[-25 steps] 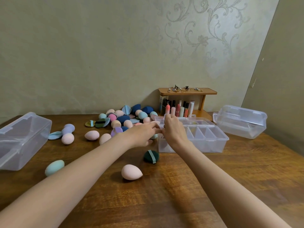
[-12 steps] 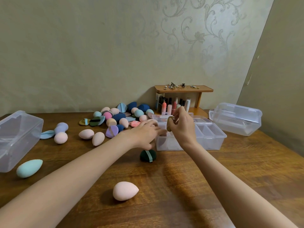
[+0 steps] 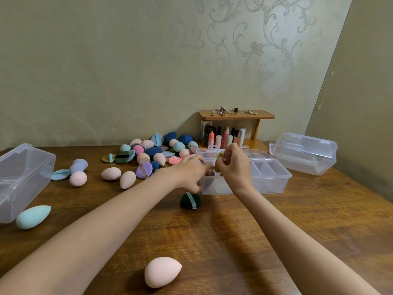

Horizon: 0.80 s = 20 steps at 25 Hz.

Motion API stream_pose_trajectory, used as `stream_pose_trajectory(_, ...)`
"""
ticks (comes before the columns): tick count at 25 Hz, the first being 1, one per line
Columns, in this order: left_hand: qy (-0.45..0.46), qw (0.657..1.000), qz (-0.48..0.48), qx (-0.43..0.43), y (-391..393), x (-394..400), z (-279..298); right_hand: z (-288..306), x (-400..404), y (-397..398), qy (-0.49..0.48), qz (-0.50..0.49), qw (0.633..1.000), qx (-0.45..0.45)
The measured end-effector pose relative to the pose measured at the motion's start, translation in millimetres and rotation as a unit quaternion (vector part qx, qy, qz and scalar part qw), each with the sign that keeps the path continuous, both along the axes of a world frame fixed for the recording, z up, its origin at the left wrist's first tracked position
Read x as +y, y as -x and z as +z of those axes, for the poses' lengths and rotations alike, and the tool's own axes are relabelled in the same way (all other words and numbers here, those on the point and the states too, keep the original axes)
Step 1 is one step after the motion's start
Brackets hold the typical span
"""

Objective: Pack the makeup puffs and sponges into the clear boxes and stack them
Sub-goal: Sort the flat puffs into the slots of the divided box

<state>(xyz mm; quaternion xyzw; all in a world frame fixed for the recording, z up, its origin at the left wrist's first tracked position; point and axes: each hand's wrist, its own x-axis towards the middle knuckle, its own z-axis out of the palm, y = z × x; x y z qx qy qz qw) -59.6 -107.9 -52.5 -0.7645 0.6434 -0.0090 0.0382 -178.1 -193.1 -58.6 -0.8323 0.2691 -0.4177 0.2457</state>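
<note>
A clear divided box (image 3: pixel 270 177) stands mid-table. My right hand (image 3: pixel 234 167) holds an olive-green puff (image 3: pixel 219 165) above the box's left end. My left hand (image 3: pixel 191 171) lies against the box's left edge with fingers stretched toward the puff; I cannot see anything in it. A dark green puff (image 3: pixel 190 200) lies just in front of the box. A pile of sponges and puffs (image 3: pixel 153 152) sits behind my left hand. Single pink sponges (image 3: pixel 161 272) (image 3: pixel 111 173) and a teal sponge (image 3: pixel 33 216) lie scattered on the table.
A clear box (image 3: pixel 23 177) stands tilted at the left edge. Another clear box (image 3: pixel 304 153) rests at the back right. A small wooden shelf (image 3: pixel 236 116) with lipsticks and trinkets stands against the wall. The wooden table (image 3: pixel 255 241) ends at the right wall.
My right hand has risen from the box's left compartment with the olive puff in its fingers. The left hand stays at the box edge. The camera has tilted up.
</note>
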Motion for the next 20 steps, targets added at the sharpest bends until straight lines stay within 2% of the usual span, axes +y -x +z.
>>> stream_pose_trajectory(3,-0.014,0.996,-0.034,-0.082,-2,2,4,-1,-2,2,-0.006,0.004,1.000,0.000)
stream_pose_trajectory(7,0.003,0.991,-0.050,-0.123,-6,-1,4,-2,-2,-2,0.018,0.012,1.000,0.013)
stream_pose_trajectory(10,0.029,0.990,-0.051,-0.126,-12,1,4,-2,3,-3,0.093,0.019,0.993,0.069)
stream_pose_trajectory(13,0.048,0.985,-0.058,-0.152,-13,6,7,2,5,-7,0.155,0.011,0.972,0.177)
stream_pose_trajectory(15,0.089,0.989,-0.040,-0.109,-10,15,10,9,7,-7,0.157,0.018,0.957,0.244)
stream_pose_trajectory(18,0.191,0.981,-0.007,-0.033,-5,39,11,22,30,-2,0.204,0.050,0.942,0.261)
stream_pose_trajectory(19,0.217,0.976,-0.004,-0.018,-3,52,9,30,47,5,0.176,0.111,0.944,0.256)
stream_pose_trajectory(20,0.229,0.973,-0.002,-0.004,-1,65,8,39,62,12,0.129,0.198,0.930,0.283)
